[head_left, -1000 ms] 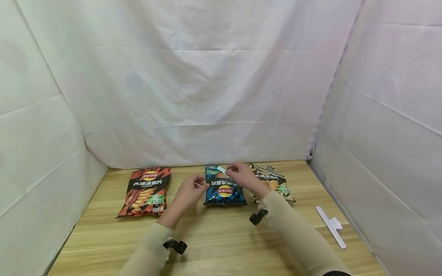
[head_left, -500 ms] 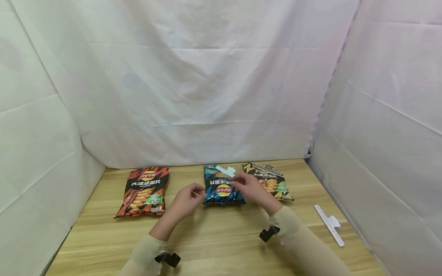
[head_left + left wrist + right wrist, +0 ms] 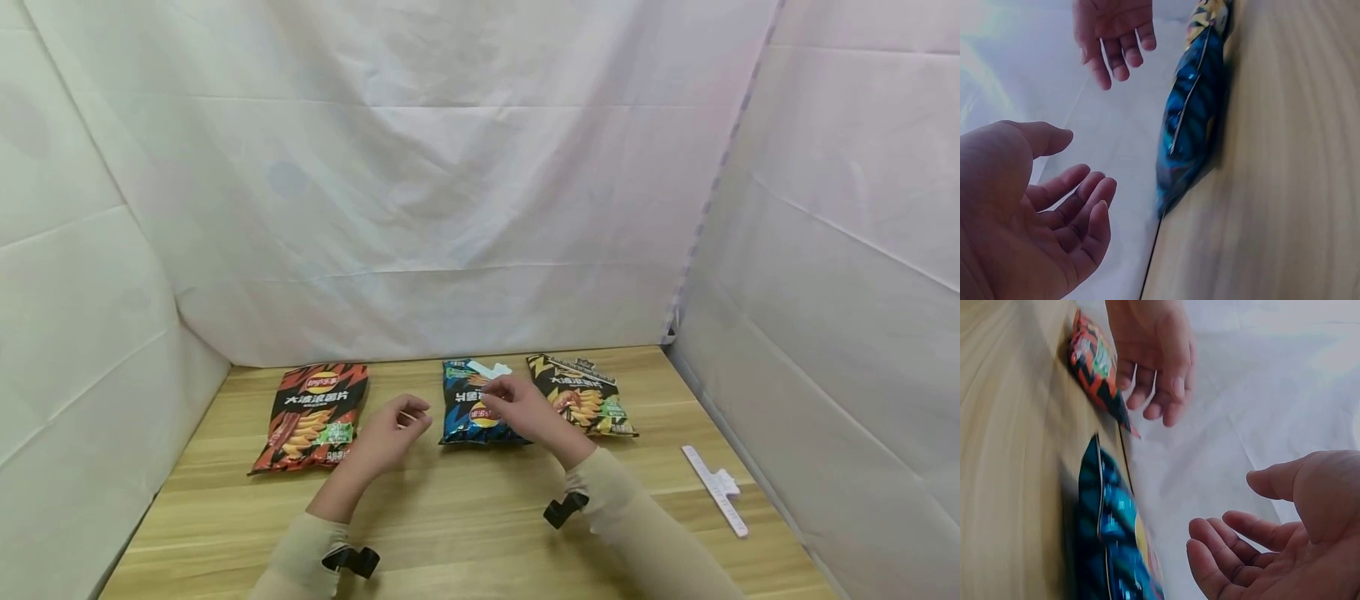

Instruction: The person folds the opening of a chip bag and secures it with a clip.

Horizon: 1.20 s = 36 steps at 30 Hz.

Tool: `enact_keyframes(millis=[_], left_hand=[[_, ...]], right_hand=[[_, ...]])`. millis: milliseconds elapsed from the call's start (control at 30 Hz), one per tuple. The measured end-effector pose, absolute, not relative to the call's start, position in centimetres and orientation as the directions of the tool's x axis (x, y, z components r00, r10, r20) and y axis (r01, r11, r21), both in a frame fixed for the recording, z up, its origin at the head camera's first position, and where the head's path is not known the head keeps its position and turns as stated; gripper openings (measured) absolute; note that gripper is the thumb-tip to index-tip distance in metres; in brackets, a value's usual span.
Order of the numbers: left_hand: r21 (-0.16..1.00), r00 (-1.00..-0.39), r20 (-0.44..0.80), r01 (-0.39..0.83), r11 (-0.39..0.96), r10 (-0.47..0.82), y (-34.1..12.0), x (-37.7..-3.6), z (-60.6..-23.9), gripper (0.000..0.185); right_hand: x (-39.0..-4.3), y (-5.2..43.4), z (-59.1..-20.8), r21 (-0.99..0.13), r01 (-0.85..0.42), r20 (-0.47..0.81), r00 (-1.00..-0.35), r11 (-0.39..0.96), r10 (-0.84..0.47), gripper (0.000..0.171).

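Lying at frame centre, the blue chip bag (image 3: 480,405) runs lengthwise toward the backdrop, clipped top farthest; left hand (image 3: 390,433) and right hand (image 3: 517,408) hover relaxed, empty, apart.

The table (image 3: 465,517) across the lower frame is pale wood with a visible grain and a smooth, faintly shiny finish. The three chip bags at centre, red (image 3: 315,417), blue (image 3: 476,408) and black (image 3: 581,400), are glossy printed foil plastic that catches the light. A white clip (image 3: 491,369) on the blue bag and another clip (image 3: 716,489) at lower right look like smooth matt plastic. The backdrop (image 3: 450,192) is creased, matt white cloth.
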<state>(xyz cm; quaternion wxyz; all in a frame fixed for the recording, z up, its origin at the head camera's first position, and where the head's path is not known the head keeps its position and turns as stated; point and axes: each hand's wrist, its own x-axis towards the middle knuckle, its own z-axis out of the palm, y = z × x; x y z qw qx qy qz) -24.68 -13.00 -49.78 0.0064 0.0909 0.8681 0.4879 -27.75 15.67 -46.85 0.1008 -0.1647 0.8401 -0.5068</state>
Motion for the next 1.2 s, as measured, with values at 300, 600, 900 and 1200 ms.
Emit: enact_keyframes(millis=[300, 600, 900, 1200], left_hand=[[0.820, -0.985, 0.161, 0.166, 0.548, 0.058, -20.3, -25.7, -48.2, 0.038], [0.867, -0.984, 0.082, -0.007, 0.499, -0.156, -27.5, -26.8, -47.7, 0.060], [0.863, -0.927, -0.062, -0.236, 0.446, -0.370, -31.1, -27.3, -48.8, 0.070], [0.871, -0.899, -0.212, -0.351, 0.343, -0.384, -32.5, -28.1, -49.7, 0.087]], right_hand=[[-27.2, 8.6, -45.9, -0.907, -0.201, 0.011, -0.890, 0.371, -0.456, 0.043], [-28.7, 2.5, -47.2, -0.891, -0.111, -0.120, -0.878, 0.441, -0.463, 0.064], [-29.9, -2.5, -49.8, -0.852, -0.050, -0.172, -0.913, 0.521, -0.370, 0.072], [-29.9, -5.9, -51.5, -0.879, 0.035, -0.196, -0.936, 0.476, -0.293, 0.076]])
